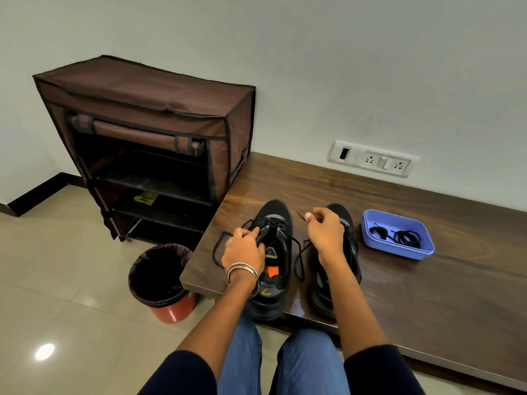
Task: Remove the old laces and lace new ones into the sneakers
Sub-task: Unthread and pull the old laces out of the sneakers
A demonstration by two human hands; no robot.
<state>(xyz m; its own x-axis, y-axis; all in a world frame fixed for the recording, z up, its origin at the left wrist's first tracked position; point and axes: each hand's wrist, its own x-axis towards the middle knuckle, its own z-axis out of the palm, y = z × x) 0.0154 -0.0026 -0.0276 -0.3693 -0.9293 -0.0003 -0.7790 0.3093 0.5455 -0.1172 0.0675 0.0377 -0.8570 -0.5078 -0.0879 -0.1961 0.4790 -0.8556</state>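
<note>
Two black sneakers stand side by side on the dark wooden bench [427,295], toes pointing to the wall. My left hand [243,248] grips the tongue of the left sneaker [275,269], whose old black lace [218,252] is loosened and loops out to both sides. My right hand [325,230] is raised over the gap between the shoes and pinches the end of that lace between thumb and fingers. Much of the right sneaker [349,252] is hidden behind my right arm. A blue tray [399,252] to the right holds coiled black new laces [407,238].
A red bin with a dark liner [162,280] stands on the tiled floor by the bench's left end. A brown fabric shoe rack [148,143] stands open against the wall on the left. A switch and socket plate [373,158] is on the wall.
</note>
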